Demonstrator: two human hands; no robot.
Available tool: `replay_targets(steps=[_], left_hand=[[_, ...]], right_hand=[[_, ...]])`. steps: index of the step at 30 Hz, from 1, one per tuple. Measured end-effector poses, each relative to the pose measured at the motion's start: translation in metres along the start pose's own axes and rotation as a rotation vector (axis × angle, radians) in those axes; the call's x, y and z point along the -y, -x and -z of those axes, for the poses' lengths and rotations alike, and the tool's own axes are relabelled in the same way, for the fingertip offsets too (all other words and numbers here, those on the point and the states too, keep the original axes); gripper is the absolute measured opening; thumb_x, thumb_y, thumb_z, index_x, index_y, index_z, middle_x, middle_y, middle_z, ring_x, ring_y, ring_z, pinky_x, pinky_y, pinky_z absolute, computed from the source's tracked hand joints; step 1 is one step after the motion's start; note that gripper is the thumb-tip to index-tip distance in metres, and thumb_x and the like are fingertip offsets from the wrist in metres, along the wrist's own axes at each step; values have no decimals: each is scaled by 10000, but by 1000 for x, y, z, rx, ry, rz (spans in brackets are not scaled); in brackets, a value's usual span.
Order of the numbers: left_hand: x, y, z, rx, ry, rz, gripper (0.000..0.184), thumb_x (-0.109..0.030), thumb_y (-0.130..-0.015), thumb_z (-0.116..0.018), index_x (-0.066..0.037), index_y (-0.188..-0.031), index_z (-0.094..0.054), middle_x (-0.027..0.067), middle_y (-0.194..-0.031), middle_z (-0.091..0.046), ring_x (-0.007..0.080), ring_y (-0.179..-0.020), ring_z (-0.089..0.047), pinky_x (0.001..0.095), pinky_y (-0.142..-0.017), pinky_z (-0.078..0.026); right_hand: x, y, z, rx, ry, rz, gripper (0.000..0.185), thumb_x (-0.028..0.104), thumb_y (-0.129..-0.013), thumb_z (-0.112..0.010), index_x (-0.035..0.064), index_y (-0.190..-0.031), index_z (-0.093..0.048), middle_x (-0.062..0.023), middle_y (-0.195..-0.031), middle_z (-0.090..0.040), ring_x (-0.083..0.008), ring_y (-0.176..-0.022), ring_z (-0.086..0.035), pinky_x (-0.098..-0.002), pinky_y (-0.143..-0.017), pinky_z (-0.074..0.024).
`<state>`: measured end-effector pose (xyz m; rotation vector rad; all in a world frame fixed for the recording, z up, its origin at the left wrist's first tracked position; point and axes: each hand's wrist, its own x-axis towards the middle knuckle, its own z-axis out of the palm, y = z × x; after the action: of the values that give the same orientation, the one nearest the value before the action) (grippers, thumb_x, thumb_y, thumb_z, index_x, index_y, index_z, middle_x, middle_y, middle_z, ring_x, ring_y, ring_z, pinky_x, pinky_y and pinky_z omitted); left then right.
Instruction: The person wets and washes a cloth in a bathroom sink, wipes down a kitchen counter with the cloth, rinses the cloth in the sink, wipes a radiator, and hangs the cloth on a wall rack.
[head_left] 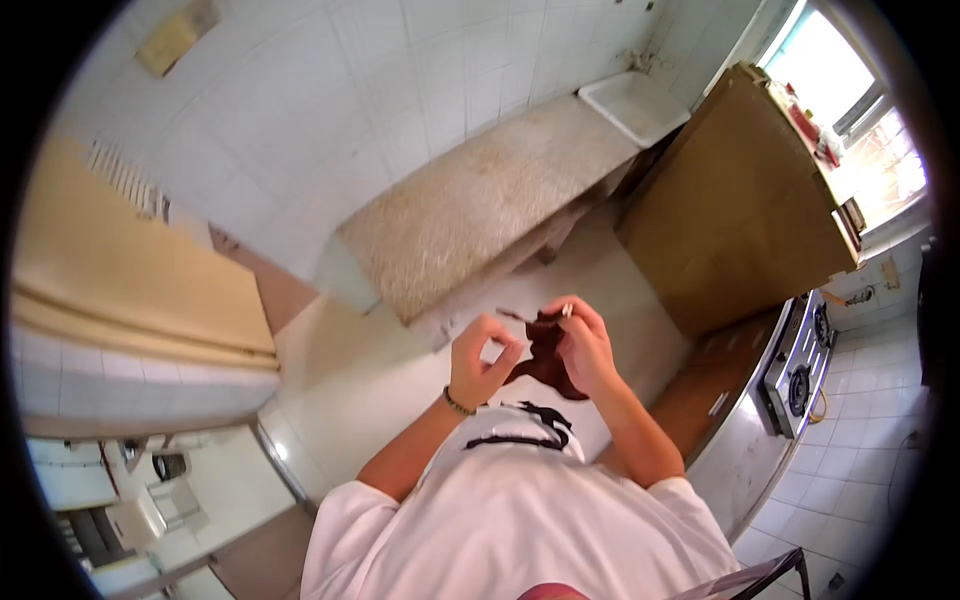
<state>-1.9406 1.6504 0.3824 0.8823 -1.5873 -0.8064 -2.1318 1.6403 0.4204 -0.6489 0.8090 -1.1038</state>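
Observation:
In front of my white shirt, both hands are raised close together. My right hand (585, 350) is closed on a dark reddish-brown cloth (545, 365), which hangs loosely between the hands. A small pale spot shows at its fingertips, too small to name. My left hand (482, 360), with a dark beaded bracelet (458, 402) at the wrist, is beside the cloth's left side. Its thumb and forefinger curl together in a pinch; whatever they hold, if anything, is too small to make out. A thin dark strip of the cloth sticks out above the left fingertips.
Ahead, a speckled stone counter (480, 220) runs along the tiled wall to a white sink (640, 105). To the right stand a tall brown board (740, 200) and a gas stove (800, 375). A doorway lies at lower left, with a chair (175, 500) beyond.

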Motion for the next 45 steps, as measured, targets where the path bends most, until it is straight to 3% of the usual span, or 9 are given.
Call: replay_targets(steps=[3, 10, 16, 20, 24, 27, 30, 33, 45], left_hand=[[43, -67, 1, 155, 163, 345, 288, -306, -956, -693, -39, -1056, -657, 58, -924, -650, 144, -876, -614, 294, -767, -472], [105, -216, -13, 84, 495, 476, 242, -244, -996, -657, -18, -1085, -660, -14, -881, -649, 49, -824, -591, 211, -754, -479], [127, -352, -7, -52, -133, 34, 149, -150, -865, -777, -30, -836, -692, 49, -768, -678, 151, -698, -635, 283, -645, -495], [118, -452, -8, -40, -399, -158, 193, -161, -786, -835, -40, -776, -685, 64, -722, -676, 231, -653, -633, 324, -607, -493], [117, -533, 3, -96, -587, -152, 229, -218, -788, -821, -59, -750, -661, 53, -717, -656, 246, -627, -599, 354, -567, -460], [112, -574, 19, -167, -713, -64, 222, -187, -796, -822, -36, -763, -662, 72, -710, -652, 231, -610, -590, 325, -558, -456], [104, -609, 34, -234, -680, -6, 182, -155, -858, -781, -6, -826, -682, 74, -713, -649, 177, -620, -587, 289, -584, -466], [99, -639, 49, -315, -615, 50, 175, -153, -928, -724, 10, -872, -690, 51, -717, -645, 99, -648, -561, 266, -603, -465], [132, -671, 99, -561, -628, 233, 290, -247, -954, -694, 30, -873, -664, 46, -669, -621, 94, -613, -526, 270, -570, -429]], right_hand=[[37, -57, 4, -65, 74, 84, 232, 17, -943, -440, 32, -1040, -650, -73, -977, -693, -139, -828, -646, -262, -694, -511], [67, -189, 38, -23, 208, 142, 268, -20, -909, -457, 1, -1080, -661, -49, -976, -682, -102, -876, -616, -257, -746, -487], [128, -328, 68, 326, 538, 229, 320, 47, -865, -567, 24, -1177, -632, -127, -1163, -616, -204, -1020, -608, -333, -941, -481], [204, -417, 42, 332, 1161, 837, 393, 163, -821, -695, 54, -1194, -634, -196, -1208, -561, -328, -1100, -534, -424, -950, -448], [255, -513, 30, 517, 878, 876, 95, 30, -848, -697, 24, -940, -676, -95, -864, -657, -261, -791, -601, -353, -724, -487], [281, -560, 3, 610, 608, 813, 50, 46, -870, -709, 16, -859, -671, -65, -785, -651, -163, -691, -592, -296, -631, -474], [297, -597, -19, 645, 352, 334, 73, 55, -897, -695, 11, -846, -668, -37, -778, -650, -93, -703, -579, -262, -642, -469], [307, -633, -55, 655, 156, 354, 107, 73, -919, -666, 16, -829, -676, -12, -744, -637, -81, -666, -578, -242, -624, -475], [277, -689, -130, 547, -49, 317, 99, 77, -932, -644, 31, -845, -651, -28, -758, -643, -99, -598, -573, -252, -576, -472]])
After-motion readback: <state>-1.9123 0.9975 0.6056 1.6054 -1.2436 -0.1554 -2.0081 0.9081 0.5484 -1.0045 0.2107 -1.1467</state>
